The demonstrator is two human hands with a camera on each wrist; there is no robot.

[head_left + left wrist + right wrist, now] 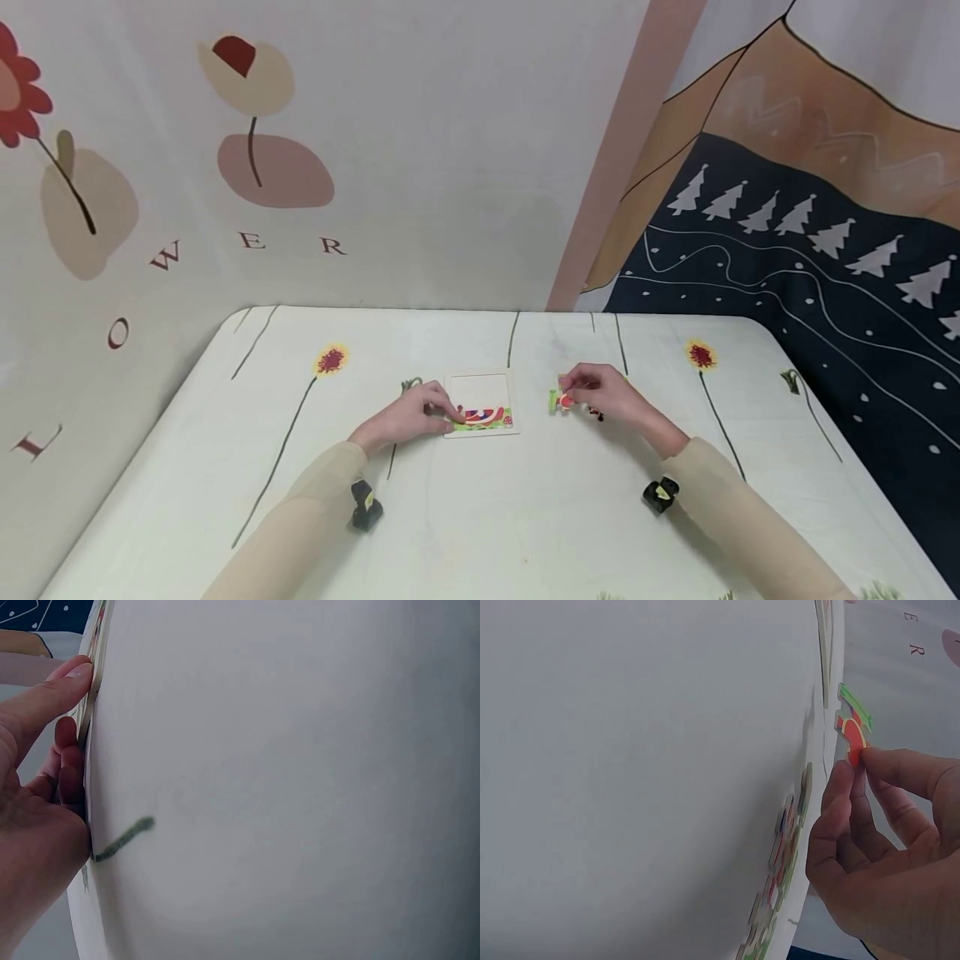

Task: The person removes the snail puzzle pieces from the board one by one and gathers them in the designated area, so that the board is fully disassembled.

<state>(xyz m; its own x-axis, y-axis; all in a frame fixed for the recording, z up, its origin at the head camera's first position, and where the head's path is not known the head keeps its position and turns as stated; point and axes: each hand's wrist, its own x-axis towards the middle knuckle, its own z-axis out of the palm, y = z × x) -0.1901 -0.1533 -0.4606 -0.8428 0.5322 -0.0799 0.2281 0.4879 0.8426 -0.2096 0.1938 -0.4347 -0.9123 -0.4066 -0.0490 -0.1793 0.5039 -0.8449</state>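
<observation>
A square puzzle board (480, 375) with a pale raised frame lies on the table; colourful pieces (483, 418) fill its lower part, and its upper part is bare. My left hand (411, 414) rests at the board's lower left corner, thumb and fingertips on its edge; in the left wrist view the hand (45, 742) touches the thin board edge. Right of the board, my right hand (606, 393) pinches a red and green puzzle piece (853, 736) between thumb and fingertips, raised off the table in the right wrist view.
Several loose puzzle pieces (780, 859) lie on the table below my right hand, partly hidden by it in the head view. The white tablecloth (480, 517) has printed flowers. Printed cloth hangs behind the table.
</observation>
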